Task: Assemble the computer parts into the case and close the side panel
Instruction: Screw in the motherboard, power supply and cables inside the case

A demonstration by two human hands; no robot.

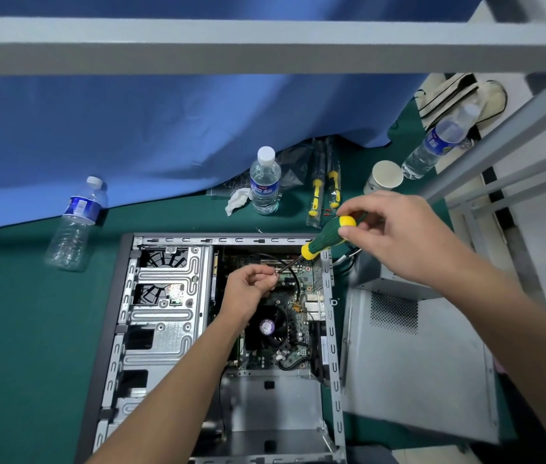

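Nearest, open on its side on the green counter: the computer case, side removed, interior facing up. Inside at the near end, a bare metal bay floor; along the left, a stamped drive cage; farther in, the motherboard with a black cooler fan and a black cable looping above it. Just right of the case, lying flat, the grey side panel with a perforated vent patch, and on its far end a grey box, probably the power supply, wires trailing toward the case.

Reaching in from below, the left hand, forearm crossing the bay and hiding part of the board; fingers curled, tips pinched on something tiny at the screwdriver tip, too small to identify. Above the case's far right corner, the right hand, fingers curled round the yellow end of a green-handled screwdriver, shaft slanting down-left into the case toward the left fingertips.

Beyond the case: two packaged yellow-handled screwdrivers, a crumpled tissue, an upright water bottle, a paper cup, another bottle tilted at far right, and a mostly empty bottle leaning at left against a blue cloth. Overhead, a grey frame beam.
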